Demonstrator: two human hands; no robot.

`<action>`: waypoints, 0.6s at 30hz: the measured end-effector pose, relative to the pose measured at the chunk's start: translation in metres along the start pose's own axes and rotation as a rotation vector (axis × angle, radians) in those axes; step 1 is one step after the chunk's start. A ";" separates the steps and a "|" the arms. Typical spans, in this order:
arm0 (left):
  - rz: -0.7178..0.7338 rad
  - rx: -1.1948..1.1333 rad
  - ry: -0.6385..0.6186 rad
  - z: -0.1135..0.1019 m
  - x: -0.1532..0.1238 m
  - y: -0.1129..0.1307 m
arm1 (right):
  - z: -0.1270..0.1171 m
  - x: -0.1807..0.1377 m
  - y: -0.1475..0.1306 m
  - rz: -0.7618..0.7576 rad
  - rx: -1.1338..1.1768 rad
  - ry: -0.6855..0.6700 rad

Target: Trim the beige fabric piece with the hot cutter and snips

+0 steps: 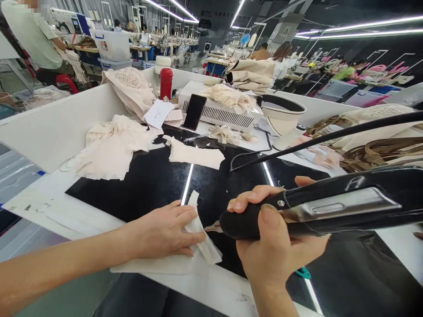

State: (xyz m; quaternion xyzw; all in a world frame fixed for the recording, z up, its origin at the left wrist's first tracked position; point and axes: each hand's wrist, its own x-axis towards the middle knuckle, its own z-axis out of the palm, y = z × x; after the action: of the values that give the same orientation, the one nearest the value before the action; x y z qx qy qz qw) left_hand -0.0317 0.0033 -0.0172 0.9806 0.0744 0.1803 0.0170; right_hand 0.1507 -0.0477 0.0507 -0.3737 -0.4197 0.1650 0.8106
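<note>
My left hand (168, 231) lies on a narrow cream fabric strip (209, 248) at the table's near edge, its fingers stretched out and pressing the strip. Under that hand spreads a wider pale fabric piece (148, 265). My right hand (274, 246) is wrapped around a black glue gun (346, 202) with a silver lever along its side. Its thin metal nozzle points left and reaches the strip's right edge beside my left fingertips. Farther back on the black mat, a cut cream fabric piece (196, 154) lies flat.
A fabric pile (110, 145) sits at left. Behind the mat stand a phone (194, 112), a vented white box (228, 115) and a red bottle (166, 83). A black cable (317, 140) arcs across the right side. Brown straps (380, 154) lie at right. A person (33, 39) sits far left.
</note>
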 end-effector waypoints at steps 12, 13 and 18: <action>-0.018 -0.032 0.023 0.003 0.000 0.001 | 0.006 0.003 0.006 -0.005 -0.020 0.003; -0.019 -0.036 0.027 0.004 0.000 0.001 | 0.006 0.002 0.006 0.002 -0.032 0.002; -0.023 -0.035 0.037 0.006 -0.001 0.002 | 0.009 0.006 0.009 -0.022 -0.033 0.014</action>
State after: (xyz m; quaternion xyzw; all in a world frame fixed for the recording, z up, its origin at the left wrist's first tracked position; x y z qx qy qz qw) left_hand -0.0302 0.0013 -0.0236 0.9757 0.0828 0.1997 0.0347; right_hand 0.1469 -0.0340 0.0505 -0.3835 -0.4208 0.1465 0.8089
